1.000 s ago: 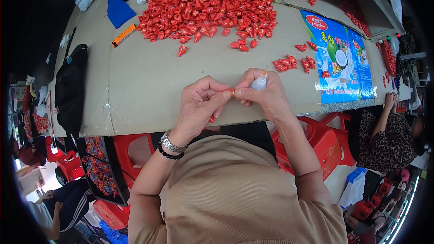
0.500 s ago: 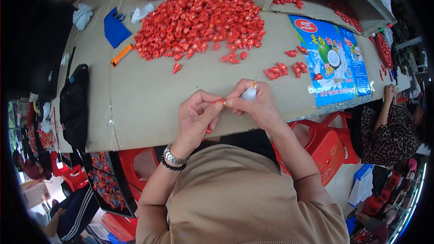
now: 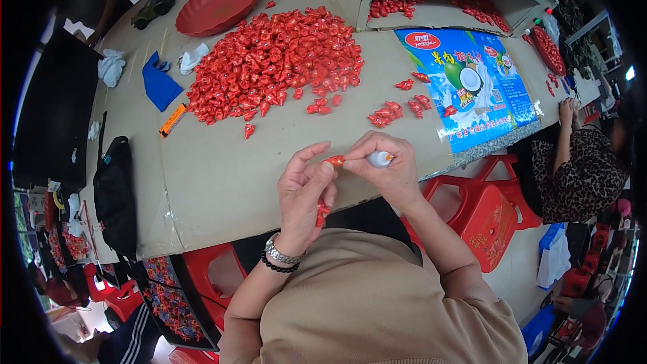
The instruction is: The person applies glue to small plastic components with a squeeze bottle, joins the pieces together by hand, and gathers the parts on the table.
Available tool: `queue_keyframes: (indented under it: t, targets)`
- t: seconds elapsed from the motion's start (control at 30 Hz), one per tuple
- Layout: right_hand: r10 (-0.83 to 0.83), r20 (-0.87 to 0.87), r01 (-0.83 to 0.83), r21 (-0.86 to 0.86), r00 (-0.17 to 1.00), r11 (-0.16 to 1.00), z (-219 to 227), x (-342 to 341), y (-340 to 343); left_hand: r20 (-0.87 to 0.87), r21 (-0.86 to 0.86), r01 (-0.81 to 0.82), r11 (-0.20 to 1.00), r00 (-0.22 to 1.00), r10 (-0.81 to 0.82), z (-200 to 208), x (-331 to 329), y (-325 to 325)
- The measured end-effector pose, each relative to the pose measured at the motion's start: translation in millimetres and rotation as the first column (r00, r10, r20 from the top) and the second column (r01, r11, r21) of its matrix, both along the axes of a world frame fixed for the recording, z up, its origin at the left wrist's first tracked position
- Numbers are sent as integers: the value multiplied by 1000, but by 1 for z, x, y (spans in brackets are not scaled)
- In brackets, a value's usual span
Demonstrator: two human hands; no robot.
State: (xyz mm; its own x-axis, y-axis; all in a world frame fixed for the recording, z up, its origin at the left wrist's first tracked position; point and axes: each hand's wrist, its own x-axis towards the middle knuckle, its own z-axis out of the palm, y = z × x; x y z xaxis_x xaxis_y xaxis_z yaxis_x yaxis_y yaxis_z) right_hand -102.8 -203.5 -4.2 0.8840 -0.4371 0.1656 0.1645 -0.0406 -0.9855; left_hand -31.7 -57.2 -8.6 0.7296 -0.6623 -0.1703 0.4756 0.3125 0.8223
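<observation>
My left hand (image 3: 306, 192), with a watch and dark beads at its wrist, pinches a small shiny red plastic piece (image 3: 334, 161) between thumb and fingers. More red pieces (image 3: 322, 211) are tucked in its palm. My right hand (image 3: 391, 168) touches the other end of the pinched piece with its thumb and index finger. The same hand also keeps hold of a small white squeeze bottle (image 3: 379, 159) with an orange tip. Beyond both hands lies a large heap of similar red pieces (image 3: 269, 61); a single red piece (image 3: 249, 131) sits at its near edge.
Small groups of red pieces (image 3: 387, 113) lie left of a blue printed sheet (image 3: 465, 94). An orange cutter (image 3: 173, 120), a blue cloth (image 3: 160, 86) and a red dish (image 3: 220, 4) are on the table. A black bag (image 3: 116, 195) lies left; a co-worker (image 3: 586, 168) sits right.
The head view has shifted, so the table contents appear lower and further left. The bottle's tip has swung from pointing up to pointing right. My left fingers have opened out somewhat around the piece.
</observation>
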Motion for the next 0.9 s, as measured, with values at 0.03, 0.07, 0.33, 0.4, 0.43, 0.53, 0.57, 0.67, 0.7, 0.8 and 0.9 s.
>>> queue_keyframes:
  t: [0.03, 0.07, 0.33, 0.4, 0.43, 0.53, 0.57, 0.67, 0.7, 0.8, 0.9]
  targets:
    - [-46, -5, 46, -94, 999, 994, 3, -3, -4, 11, 0, -13, 1000, 1000, 13, 4, -3, 0]
    - [-83, 8, 83, -187, 997, 979, 5, -2, -9, -117, -16, -3, 1000, 993, 1, 8, -2, 3]
    - [-532, 30, 491, -434, 846, 756, -12, -18, -88, -665, -270, -129, 954, 741, -88, 8, 12, 25]
    - [-608, -77, 449, -602, 790, 660, -7, -12, -93, -687, -289, -186, 939, 723, -68, 10, 13, 30]
    - [-594, -65, 447, -596, 802, 667, -5, -8, -92, -677, -292, -197, 936, 734, -56, 11, 14, 32]
    - [-604, -114, 424, -610, 789, 669, -4, -4, -91, -688, -221, -212, 952, 726, 2, 11, 16, 36]
    - [-595, -101, 439, -578, 798, 687, -5, -4, -92, -700, -201, -220, 955, 714, 17, 12, 16, 37]
    - [-580, -36, 493, -487, 814, 721, -5, -6, -91, -725, -150, -241, 959, 686, 59, 21, 16, 38]
    - [-577, 19, 529, -424, 817, 735, -4, -8, -90, -737, -120, -255, 959, 671, 86, 24, 15, 38]
    - [-502, -90, 468, -254, 860, 847, 2, -16, -81, -635, -177, -176, 968, 772, 24, 22, 12, 37]
    - [-390, -85, 377, -136, 917, 916, 4, -19, -58, -574, -291, -79, 953, 812, -108, 16, 9, 37]
